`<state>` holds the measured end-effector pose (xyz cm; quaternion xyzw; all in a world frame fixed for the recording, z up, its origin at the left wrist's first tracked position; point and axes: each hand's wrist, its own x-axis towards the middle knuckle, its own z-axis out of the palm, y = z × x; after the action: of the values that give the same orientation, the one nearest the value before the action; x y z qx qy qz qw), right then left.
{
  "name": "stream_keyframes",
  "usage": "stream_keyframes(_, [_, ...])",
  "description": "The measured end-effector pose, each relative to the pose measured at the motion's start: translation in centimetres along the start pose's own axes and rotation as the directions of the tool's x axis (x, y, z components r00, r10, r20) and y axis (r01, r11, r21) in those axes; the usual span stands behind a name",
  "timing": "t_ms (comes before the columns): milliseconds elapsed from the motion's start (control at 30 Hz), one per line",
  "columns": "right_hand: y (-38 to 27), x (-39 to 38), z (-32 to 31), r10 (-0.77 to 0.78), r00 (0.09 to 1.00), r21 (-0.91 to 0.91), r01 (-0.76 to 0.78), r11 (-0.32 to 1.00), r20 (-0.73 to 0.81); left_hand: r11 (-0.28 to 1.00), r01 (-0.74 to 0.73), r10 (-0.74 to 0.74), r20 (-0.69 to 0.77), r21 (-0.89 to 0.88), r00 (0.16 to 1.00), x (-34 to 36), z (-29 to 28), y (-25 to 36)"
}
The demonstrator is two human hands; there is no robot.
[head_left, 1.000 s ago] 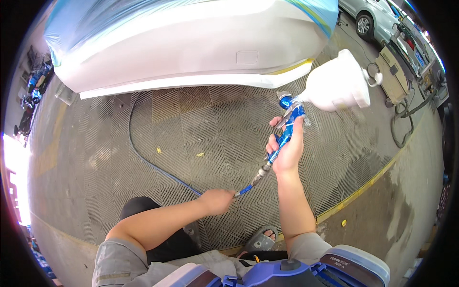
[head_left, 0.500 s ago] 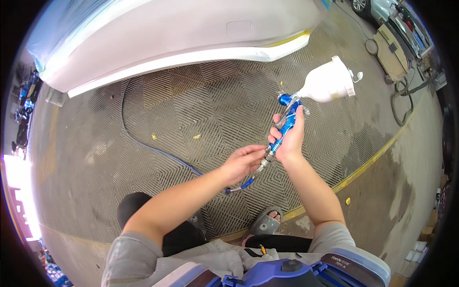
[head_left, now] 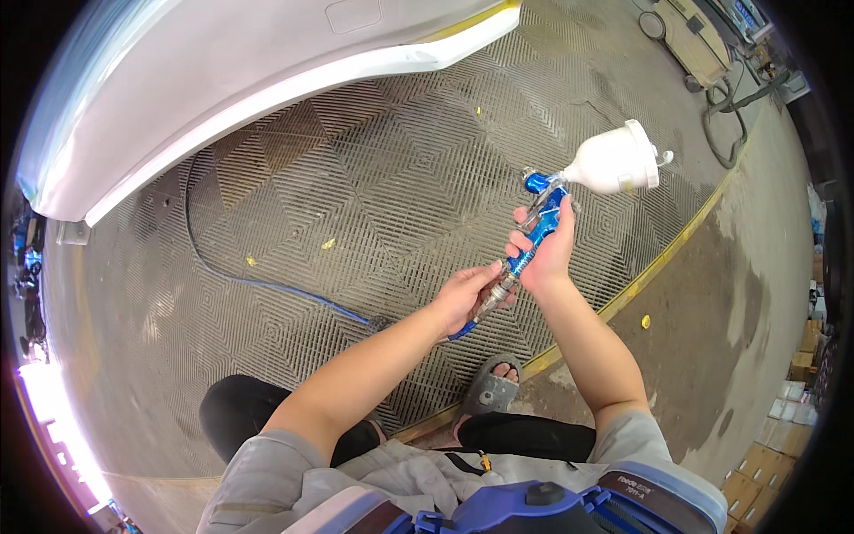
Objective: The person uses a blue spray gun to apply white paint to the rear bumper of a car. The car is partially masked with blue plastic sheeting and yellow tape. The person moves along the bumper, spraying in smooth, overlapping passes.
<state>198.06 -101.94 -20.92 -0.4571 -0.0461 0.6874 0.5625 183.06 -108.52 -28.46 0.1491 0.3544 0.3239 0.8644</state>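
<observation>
My right hand [head_left: 550, 254] is wrapped around the blue handle of a spray gun [head_left: 544, 222], which is tilted with its head pointing up and left. A white paint cup [head_left: 614, 160] sits on the gun, leaning to the right, with a small cap hanging at its end. My left hand [head_left: 467, 298] is closed at the base of the handle, thumb and fingers pinching around the metal hose fitting [head_left: 496, 298]. From that fitting a blue air hose [head_left: 307, 295] runs under my left forearm and away across the floor. Some of the left fingertips are hidden behind the fitting.
A whitish car body panel [head_left: 267, 53] with a white lower edge fills the upper left. Grey floor grating [head_left: 382, 205] ends at a yellow strip [head_left: 676, 254]. A beige wheeled machine [head_left: 689, 40] with a dark hose stands far right. Cardboard boxes [head_left: 765, 467] line the lower right.
The view has turned, so the car panel and beige machine sit higher in the picture. My left hand has closed more fully around the fitting; the right keeps its grip.
</observation>
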Motion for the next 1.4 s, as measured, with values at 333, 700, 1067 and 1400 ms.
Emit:
stream_keyframes(333, [-0.1, 0.8, 0.0, 0.078, 0.993, -0.06, -0.073, 0.996, 0.086, 0.997, -0.007, 0.005, -0.03, -0.076, 1.0, -0.5, 0.7, -0.1])
stream_keyframes(700, [-0.3, -1.8, 1.3, 0.073, 0.96, -0.029, -0.068, 0.997, 0.269, 1.0, -0.016, 0.016, 0.014, -0.008, 1.0, -3.0, 0.7, 0.7])
stream_keyframes(1067, [-0.6, -2.4, 6.7, -0.041, 0.789, -0.104, 0.131, 0.986, 0.613, 0.921, -0.365, 0.379, -0.1, 0.134, 0.92, -5.3, 1.5, 4.5])
stream_keyframes(1400, [-2.5, -2.3, 8.9, -0.041, 0.79, -0.01, 0.06, 0.998, 0.611, 0.909, -0.395, 0.4, -0.008, 0.132, 0.917, -4.8, 2.0, 7.0])
